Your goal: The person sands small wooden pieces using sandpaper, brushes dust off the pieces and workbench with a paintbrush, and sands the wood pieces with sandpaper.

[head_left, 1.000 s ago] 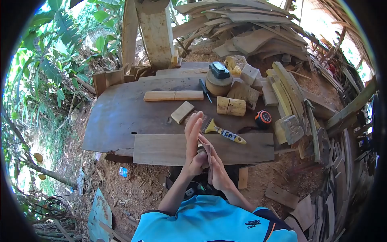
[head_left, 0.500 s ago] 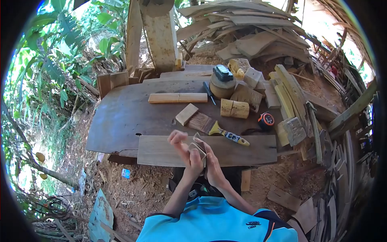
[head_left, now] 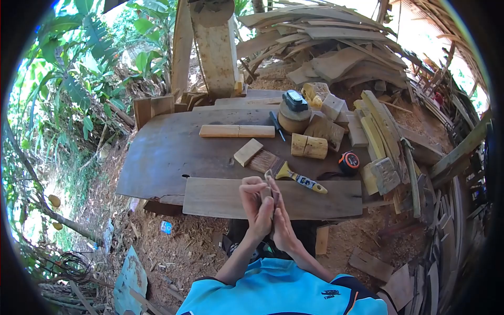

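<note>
Above the near edge of the bench, my left hand [head_left: 256, 210] is closed, with thumb and fingers round a small, flat, brownish piece [head_left: 266, 193]. Its material is hard to make out, and much of it is hidden between my hands. My right hand [head_left: 282, 226] presses against the other side of it, fingers long and pointing up along the piece. Just beyond my fingertips lies a wide paintbrush [head_left: 302, 180] with a yellow handle. A small wooden block [head_left: 248, 151] touches its bristles. Below my hands, a flat plank [head_left: 226, 198] runs along the bench [head_left: 157, 152].
On the bench are a wooden strip [head_left: 236, 131], a screwdriver [head_left: 277, 126], a round pot [head_left: 294, 118] with a dark device on top, a split wooden cylinder [head_left: 308, 146] and a tape measure [head_left: 348, 163]. Offcuts [head_left: 375, 131] are piled right; boards [head_left: 341, 42] are stacked behind.
My hands have come closer together round the small piece. My left fingers, raised before, have curled in toward it. The whole view has shifted slightly.
</note>
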A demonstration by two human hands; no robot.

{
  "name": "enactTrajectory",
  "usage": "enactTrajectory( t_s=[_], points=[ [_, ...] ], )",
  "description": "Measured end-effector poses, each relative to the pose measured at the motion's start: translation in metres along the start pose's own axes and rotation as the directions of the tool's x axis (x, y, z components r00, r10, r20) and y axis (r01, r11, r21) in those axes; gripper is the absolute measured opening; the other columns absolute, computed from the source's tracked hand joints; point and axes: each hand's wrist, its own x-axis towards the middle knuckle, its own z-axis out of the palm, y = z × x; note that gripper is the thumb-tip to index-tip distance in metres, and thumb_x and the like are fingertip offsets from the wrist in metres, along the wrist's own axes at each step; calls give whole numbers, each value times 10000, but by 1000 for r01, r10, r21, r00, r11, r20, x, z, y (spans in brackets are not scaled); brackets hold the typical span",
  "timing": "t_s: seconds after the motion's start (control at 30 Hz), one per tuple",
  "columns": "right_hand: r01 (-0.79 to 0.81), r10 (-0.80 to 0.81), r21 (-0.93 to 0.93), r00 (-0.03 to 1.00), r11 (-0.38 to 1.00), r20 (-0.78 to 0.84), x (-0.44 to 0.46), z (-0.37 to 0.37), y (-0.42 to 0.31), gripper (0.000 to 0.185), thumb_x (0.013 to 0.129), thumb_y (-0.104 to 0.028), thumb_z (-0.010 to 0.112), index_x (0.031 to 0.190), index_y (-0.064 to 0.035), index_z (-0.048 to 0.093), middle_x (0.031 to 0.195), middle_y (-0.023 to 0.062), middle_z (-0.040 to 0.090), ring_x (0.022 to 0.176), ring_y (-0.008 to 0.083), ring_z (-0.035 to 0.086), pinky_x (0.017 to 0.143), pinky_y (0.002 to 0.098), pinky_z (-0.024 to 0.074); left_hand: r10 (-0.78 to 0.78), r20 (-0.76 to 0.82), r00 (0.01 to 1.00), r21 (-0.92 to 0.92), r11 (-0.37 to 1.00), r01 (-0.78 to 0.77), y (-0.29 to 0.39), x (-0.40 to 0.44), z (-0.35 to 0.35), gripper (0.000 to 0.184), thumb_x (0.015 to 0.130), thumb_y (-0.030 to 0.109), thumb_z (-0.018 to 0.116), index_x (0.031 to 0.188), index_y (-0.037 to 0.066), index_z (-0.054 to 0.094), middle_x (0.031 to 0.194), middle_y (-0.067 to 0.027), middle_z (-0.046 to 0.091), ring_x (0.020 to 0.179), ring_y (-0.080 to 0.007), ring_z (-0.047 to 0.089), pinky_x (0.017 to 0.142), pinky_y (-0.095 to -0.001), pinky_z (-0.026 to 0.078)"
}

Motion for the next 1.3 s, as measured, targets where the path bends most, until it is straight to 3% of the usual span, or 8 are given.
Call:
enactTrajectory(
  t_s=[0.2, 0.37, 0.53, 0.77, 0.9, 1.03, 1.17, 1.3],
  points=[
    [144, -148, -74, 988, 987, -44, 25, -6, -21, 597, 927, -405, 242, 1368, -3, 213, 1407, 189, 243, 1315, 310, 212, 1062, 384, 150, 33, 80, 996, -65, 997, -28, -9, -10, -1, 188, 804, 111, 515, 947, -3, 474, 922, -99, 389, 850, -158, 399, 764, -272, 349],
    [-166, 167, 16, 982, 986, -87, 0, -14, 47, 597, 929, -432, 272, 1332, 7, 286, 1346, 168, 342, 1275, 260, 299, 1049, 353, 205, 126, 21, 992, -99, 987, -123, -13, -5, -2, 234, 800, 209, 532, 905, 3, 491, 889, -98, 435, 819, -175, 434, 766, -306, 367],
    [-110, 128, 202, 989, 973, -77, 9, -10, 9, 563, 920, -360, 291, 1345, 6, 250, 1335, 177, 343, 1267, 258, 307, 1035, 348, 221, 259, 133, 956, -5, 965, -261, -11, 1, 4, 185, 725, 83, 553, 891, 4, 525, 830, -107, 444, 769, -198, 423, 705, -304, 371],
    [214, -229, -210, 972, 954, -51, 54, -8, -6, 477, 912, -206, 287, 1333, 18, 280, 1365, 195, 294, 1295, 286, 262, 1050, 356, 189, -238, 61, 969, -259, 934, 246, 4, 20, -1, 129, 778, -6, 486, 905, 16, 496, 844, -61, 444, 818, -117, 413, 757, -247, 354],
    [-78, 79, 29, 996, 997, -41, 42, -17, 62, 481, 941, -259, 259, 1325, 30, 281, 1359, 193, 300, 1290, 292, 264, 1055, 356, 178, -120, -5, 993, -400, 910, 108, -10, 31, -13, 95, 766, 53, 519, 806, 36, 434, 839, -38, 408, 771, -99, 408, 727, -228, 345],
    [190, -208, -215, 976, 958, -66, 28, 4, 13, 566, 940, -360, 257, 1346, 32, 235, 1370, 201, 274, 1296, 318, 237, 1058, 363, 160, -25, 48, 999, -319, 947, 39, -18, 28, -12, 104, 782, -49, 483, 842, 32, 460, 902, -46, 443, 847, -93, 446, 765, -209, 359],
    [54, -47, 71, 994, 996, -96, 67, -1, -17, 583, 937, -374, 272, 1359, 24, 214, 1378, 185, 270, 1298, 288, 237, 1059, 357, 149, -161, 31, 986, -319, 934, 163, -14, 26, -5, 109, 778, -59, 488, 843, 27, 469, 897, -29, 456, 818, -75, 465, 727, -205, 378],
    [-176, 178, 32, 982, 984, -68, 37, -9, 56, 611, 941, -428, 244, 1359, 17, 214, 1388, 177, 253, 1318, 277, 193, 1075, 353, 116, 15, -101, 995, -300, 953, -45, -22, 32, -13, 98, 766, -34, 491, 846, 19, 472, 894, -64, 456, 867, -115, 454, 770, -226, 361]
  ],
)
